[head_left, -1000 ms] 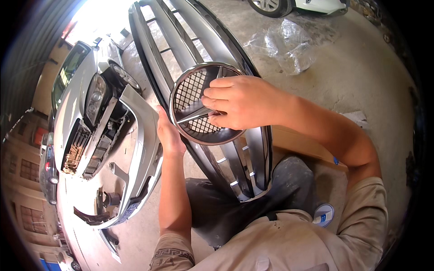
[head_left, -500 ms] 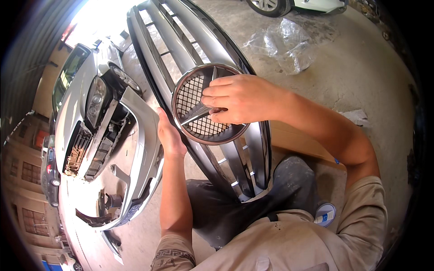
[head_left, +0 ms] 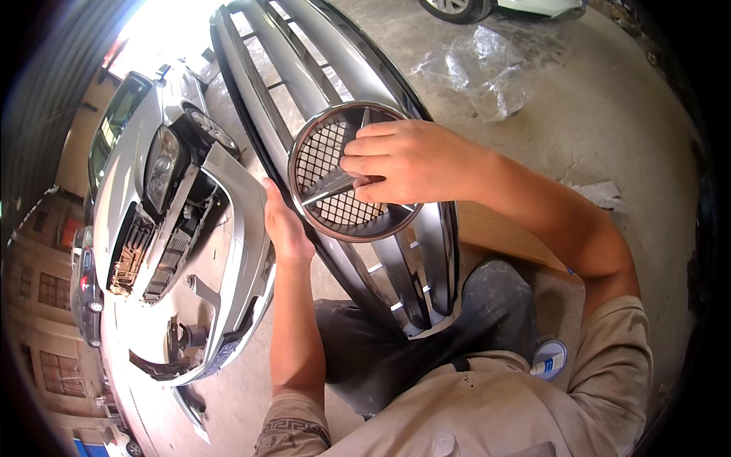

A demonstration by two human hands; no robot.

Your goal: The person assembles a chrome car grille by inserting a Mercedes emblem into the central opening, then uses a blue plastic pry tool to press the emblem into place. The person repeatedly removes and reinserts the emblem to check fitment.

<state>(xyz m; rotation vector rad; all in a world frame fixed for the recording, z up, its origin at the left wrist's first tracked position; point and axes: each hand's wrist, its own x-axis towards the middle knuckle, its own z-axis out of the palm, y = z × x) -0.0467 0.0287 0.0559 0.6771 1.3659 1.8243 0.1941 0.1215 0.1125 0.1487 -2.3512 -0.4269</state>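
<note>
A silver and black car grille (head_left: pixel 308 87) stands tilted in front of me, its lower end between my legs. In its middle sits a round star emblem (head_left: pixel 330 189) with a chrome rim and black mesh behind the star. My left hand (head_left: pixel 288 230) holds the grille's left edge, thumb up along the side and the other fingers hidden behind it. Over the emblem's right half lies my right hand (head_left: pixel 415 164), fingers bent and closed on the star's centre. The palm hides part of the star and mesh.
A silver car (head_left: pixel 137 167) with its front stripped stands at the left, a loose bumper (head_left: pixel 247 221) before it. Clear plastic wrap (head_left: pixel 487 72) lies on the floor beyond. A cardboard box (head_left: pixel 510 242) is right of the grille, a round can (head_left: pixel 548 361) by my right leg.
Both hands keep their places on the grille and emblem. The view has shifted very slightly; nothing has been let go.
</note>
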